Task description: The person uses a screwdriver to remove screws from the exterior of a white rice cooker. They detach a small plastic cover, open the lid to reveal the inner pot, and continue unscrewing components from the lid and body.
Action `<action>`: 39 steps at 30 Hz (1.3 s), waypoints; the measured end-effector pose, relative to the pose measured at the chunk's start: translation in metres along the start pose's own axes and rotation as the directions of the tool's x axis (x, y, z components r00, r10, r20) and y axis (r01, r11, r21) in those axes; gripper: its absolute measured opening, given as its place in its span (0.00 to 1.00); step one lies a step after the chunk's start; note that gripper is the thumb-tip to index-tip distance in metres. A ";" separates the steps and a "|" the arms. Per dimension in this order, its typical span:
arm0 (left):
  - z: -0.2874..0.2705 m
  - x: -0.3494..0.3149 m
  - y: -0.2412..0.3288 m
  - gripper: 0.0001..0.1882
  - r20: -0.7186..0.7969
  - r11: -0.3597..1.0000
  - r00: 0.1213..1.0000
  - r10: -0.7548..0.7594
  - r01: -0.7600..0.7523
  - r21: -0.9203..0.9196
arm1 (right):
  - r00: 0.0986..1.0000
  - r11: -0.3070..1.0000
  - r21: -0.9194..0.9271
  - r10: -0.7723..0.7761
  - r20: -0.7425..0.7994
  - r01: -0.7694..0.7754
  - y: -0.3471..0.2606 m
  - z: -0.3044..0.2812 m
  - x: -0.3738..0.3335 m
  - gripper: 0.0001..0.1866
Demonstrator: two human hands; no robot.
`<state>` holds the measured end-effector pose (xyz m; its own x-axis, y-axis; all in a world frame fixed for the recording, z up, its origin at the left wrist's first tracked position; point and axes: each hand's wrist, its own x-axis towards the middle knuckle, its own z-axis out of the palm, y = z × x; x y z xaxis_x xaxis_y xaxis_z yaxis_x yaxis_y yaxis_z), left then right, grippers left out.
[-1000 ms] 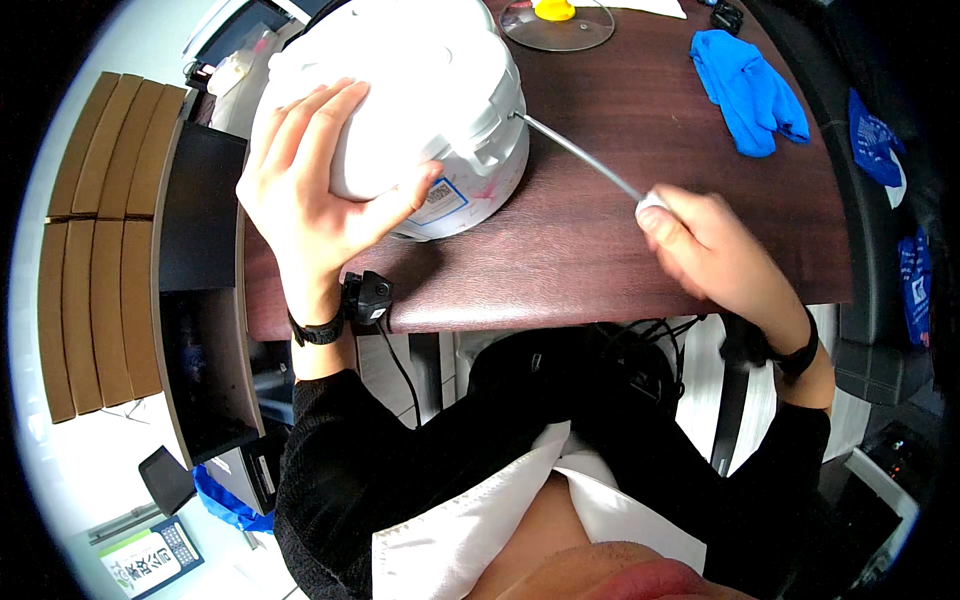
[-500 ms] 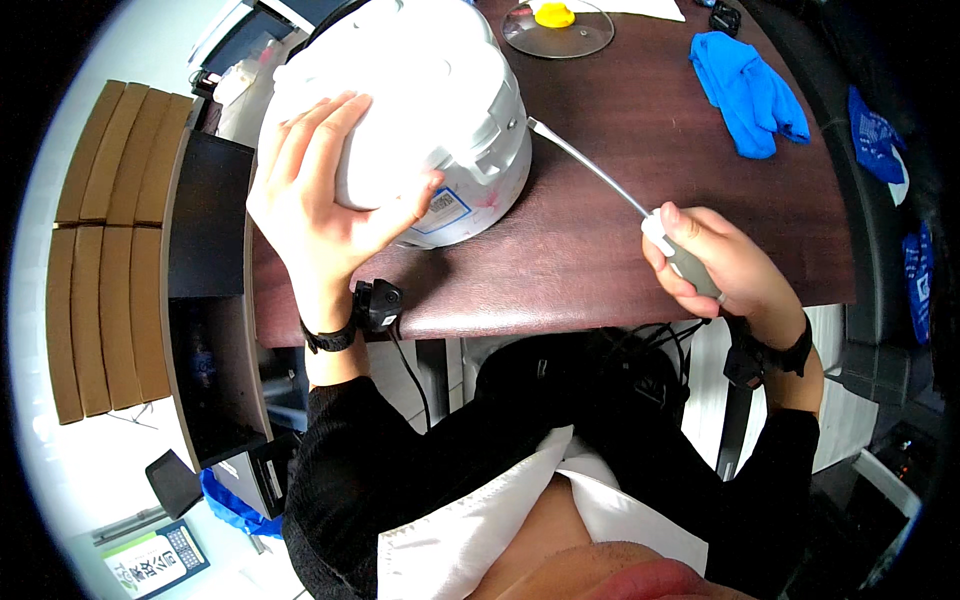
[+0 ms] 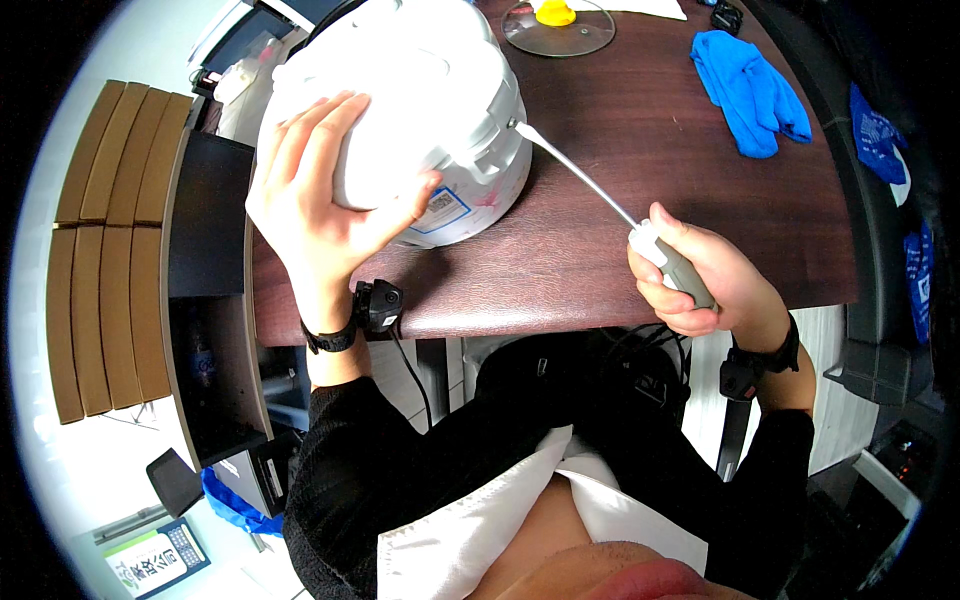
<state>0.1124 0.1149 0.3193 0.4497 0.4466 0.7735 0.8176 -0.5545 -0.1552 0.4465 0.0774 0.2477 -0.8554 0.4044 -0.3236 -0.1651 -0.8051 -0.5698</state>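
Head view: left hand [image 3: 318, 215] wide on pot [image 3: 420, 105], right hand [image 3: 728, 272] snug round screwdriver [image 3: 655, 250], lid [image 3: 560, 38] and blue cloth [image 3: 750, 98] beyond.

The bare left hand [image 3: 325, 215] is spread, its back toward the viewer, four fingers reaching forward and thumb splayed to the right. Well apart and nearer the body, the bare right hand [image 3: 722, 272] angles leftward, fingers curled into a fist-like grip, thumb extended. Both forearms show bare below black sleeves [image 3: 345, 440].
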 end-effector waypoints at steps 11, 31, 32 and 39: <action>0.002 -0.001 0.000 0.34 -0.015 1.000 1.000 0.000 0.000 -0.013 | 0.999 1.000 -0.001 -0.009 0.036 0.009 0.001 0.003 0.004 0.30; 0.000 0.003 0.002 0.34 0.003 0.999 0.999 0.037 -0.037 0.011 | 0.986 0.932 -0.355 -0.116 -0.115 0.069 -0.002 0.001 -0.002 0.27; -0.001 0.004 0.002 0.34 0.007 0.999 0.999 0.044 -0.045 0.012 | 0.963 0.829 -0.555 -0.199 -0.180 0.068 -0.006 0.002 -0.005 0.26; 0.000 0.003 0.003 0.34 0.002 1.000 1.000 0.018 -0.018 0.004 | 0.460 -0.559 -0.706 -0.812 0.360 -0.434 -0.042 0.010 -0.010 0.19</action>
<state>0.1162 0.1143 0.3208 0.4651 0.4376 0.7695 0.8107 -0.5598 -0.1717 0.4573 0.1026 0.2820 -0.4361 0.6831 0.5858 0.8103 0.5813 -0.0747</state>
